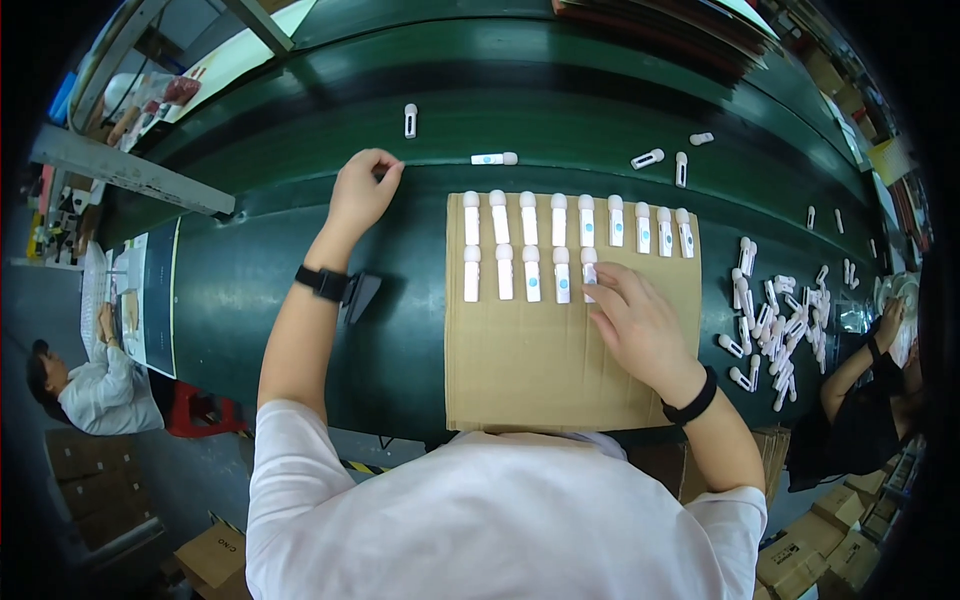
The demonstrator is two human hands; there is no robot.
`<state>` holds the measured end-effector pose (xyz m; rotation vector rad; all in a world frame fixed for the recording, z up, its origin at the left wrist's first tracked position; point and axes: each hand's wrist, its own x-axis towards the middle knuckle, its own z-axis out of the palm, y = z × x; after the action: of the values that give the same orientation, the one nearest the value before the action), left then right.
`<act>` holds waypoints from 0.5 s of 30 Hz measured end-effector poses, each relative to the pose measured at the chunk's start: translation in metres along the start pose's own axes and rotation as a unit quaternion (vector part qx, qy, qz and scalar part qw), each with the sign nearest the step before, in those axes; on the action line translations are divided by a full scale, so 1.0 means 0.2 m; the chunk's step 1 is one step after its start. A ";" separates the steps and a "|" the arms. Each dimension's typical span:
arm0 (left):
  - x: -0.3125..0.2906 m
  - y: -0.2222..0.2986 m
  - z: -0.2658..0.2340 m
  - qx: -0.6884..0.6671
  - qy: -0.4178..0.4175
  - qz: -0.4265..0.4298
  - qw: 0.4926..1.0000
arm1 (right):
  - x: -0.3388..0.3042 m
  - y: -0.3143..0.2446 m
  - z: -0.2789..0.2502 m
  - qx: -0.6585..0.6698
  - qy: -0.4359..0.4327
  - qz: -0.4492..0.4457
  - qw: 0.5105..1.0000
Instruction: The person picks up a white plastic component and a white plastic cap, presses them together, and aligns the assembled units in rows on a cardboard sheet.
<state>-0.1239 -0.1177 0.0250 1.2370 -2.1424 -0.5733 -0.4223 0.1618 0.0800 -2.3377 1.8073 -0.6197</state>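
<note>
My right hand [645,330] pinches a small white stick-shaped device [590,270] with a round pale-pink head, at the right end of the lower row. Its fingers cover part of that device. It stands on a flat brown cardboard sheet [520,370], beside other devices like it, such as a white device [562,275] with a blue dot. A longer row, including a plain white device [471,218], lies above. Off the sheet's upper left, my left hand [365,190] hovers over the green table with fingers curled together and nothing visible in them.
A loose pile of similar devices [780,320] lies right of the sheet. Single devices, such as one [410,121], are scattered along the far side. A metal post [130,170] stands at left. One person [110,380] sits at left, another [860,390] at right.
</note>
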 end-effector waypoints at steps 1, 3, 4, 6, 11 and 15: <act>0.06 -0.02 0.02 0.001 0.003 0.000 1.000 | -0.01 -0.02 -0.02 0.000 0.002 -0.003 1.000; 0.19 -0.04 0.09 0.080 0.000 -0.057 0.995 | -0.03 -0.06 -0.08 0.051 0.007 0.021 0.998; 0.23 -0.05 0.10 0.120 -0.002 -0.086 0.989 | -0.05 -0.07 -0.10 0.077 0.010 0.032 0.996; 0.28 -0.08 0.14 0.170 0.009 -0.089 0.981 | -0.08 -0.10 -0.13 0.108 0.019 0.039 0.993; 0.37 -0.15 0.16 0.190 -0.001 -0.128 0.973 | -0.12 -0.13 -0.16 0.233 0.044 0.068 0.969; 0.31 0.12 0.17 -0.081 -0.078 -0.011 0.994 | -0.07 -0.12 -0.15 0.403 0.048 0.138 0.903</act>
<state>-0.1869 -0.1587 0.0329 1.1618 -2.1602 -0.8617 -0.4140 0.1860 0.1117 -1.4933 1.4570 -1.1674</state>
